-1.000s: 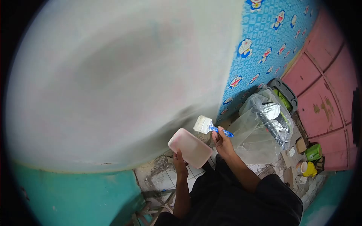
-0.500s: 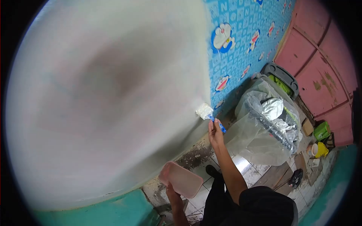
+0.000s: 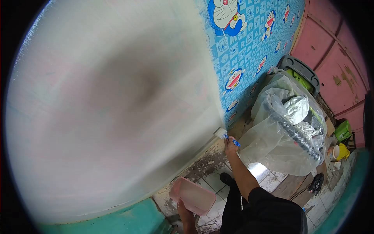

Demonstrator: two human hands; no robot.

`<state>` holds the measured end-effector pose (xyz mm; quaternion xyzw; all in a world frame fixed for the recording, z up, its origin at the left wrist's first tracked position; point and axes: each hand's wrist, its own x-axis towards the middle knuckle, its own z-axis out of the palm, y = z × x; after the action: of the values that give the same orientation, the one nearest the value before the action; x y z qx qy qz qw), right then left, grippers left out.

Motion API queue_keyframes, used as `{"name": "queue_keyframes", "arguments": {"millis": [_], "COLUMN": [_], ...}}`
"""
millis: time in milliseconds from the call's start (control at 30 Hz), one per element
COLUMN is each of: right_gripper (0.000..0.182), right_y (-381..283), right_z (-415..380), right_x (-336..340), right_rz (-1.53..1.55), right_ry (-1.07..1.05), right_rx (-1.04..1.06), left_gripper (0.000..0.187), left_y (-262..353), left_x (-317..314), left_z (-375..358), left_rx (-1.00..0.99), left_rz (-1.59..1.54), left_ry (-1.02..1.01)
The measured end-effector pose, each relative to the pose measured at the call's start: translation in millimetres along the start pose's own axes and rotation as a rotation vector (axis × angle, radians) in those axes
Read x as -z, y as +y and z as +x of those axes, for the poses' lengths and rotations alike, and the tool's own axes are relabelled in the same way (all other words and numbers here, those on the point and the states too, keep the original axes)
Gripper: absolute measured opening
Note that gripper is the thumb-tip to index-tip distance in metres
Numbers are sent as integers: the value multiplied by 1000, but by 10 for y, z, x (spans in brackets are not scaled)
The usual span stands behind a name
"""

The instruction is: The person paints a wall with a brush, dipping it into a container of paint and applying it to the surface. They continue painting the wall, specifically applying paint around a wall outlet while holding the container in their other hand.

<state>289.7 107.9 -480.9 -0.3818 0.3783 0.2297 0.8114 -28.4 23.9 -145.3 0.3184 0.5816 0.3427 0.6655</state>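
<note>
My right hand [image 3: 230,146] is closed around the blue handle of a paintbrush [image 3: 221,133]. Its pale, paint-coated bristles touch the low end of the white-painted wall [image 3: 156,128], close to the corner where blue cartoon wallpaper [image 3: 249,58] begins. Lower down, my left hand [image 3: 184,212] grips a pink plastic container [image 3: 196,197] by its near side. The container is tilted, and paint coats part of its inside. Some of the left fingers are hidden by the container.
A large bundle wrapped in clear plastic [image 3: 272,144] stands right of my right arm. Behind it is a grey plastic piece [image 3: 302,70] by a pink panelled wall [image 3: 327,54]. Boards [image 3: 290,187], a yellow item [image 3: 343,152] and a black bag [image 3: 316,183] lie on the tiled floor.
My right hand has moved the paintbrush down along the wall's edge to near its bottom. The view has shifted, showing more wallpaper. My left hand still holds the container.
</note>
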Motion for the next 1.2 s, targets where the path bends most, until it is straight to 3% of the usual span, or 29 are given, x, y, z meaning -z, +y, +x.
{"name": "queue_keyframes", "arguments": {"millis": [100,200,400,567,767,933,1067,1200], "right_gripper": [11,11,11,10,10,9,8,22], "right_y": [10,-167,-930,-1750,-2620,-2771,-2263,-1524], "right_z": [18,-441,-1936,-3346,-4399,-4198,-3300,-2116], "right_x": [-175,-570,-1337,-1938,-2370,-2453,-2140,-1458], "right_rz": [-60,-147,-204,-95,57,306,244,137], "right_ry": [163,-37,-251,-399,-559,-799,-797,-634], "right_rx": [48,289,536,582,533,270,266,59], "left_gripper": [62,62,60,56,55,56,53,51], "left_y": [76,80,304,667,905,817,618,568], "left_x": [-127,-100,-245,-438,-467,-399,-236,-313], "left_z": [-115,-135,-179,-274,-379,-365,-233,-270], "left_rx": [12,28,65,20,-53,-76,-20,-32], "left_rz": [-7,-26,-4,-1,4,-26,-28,34], "left_ry": [11,-11,-7,-37,-76,-60,-40,-23]}}
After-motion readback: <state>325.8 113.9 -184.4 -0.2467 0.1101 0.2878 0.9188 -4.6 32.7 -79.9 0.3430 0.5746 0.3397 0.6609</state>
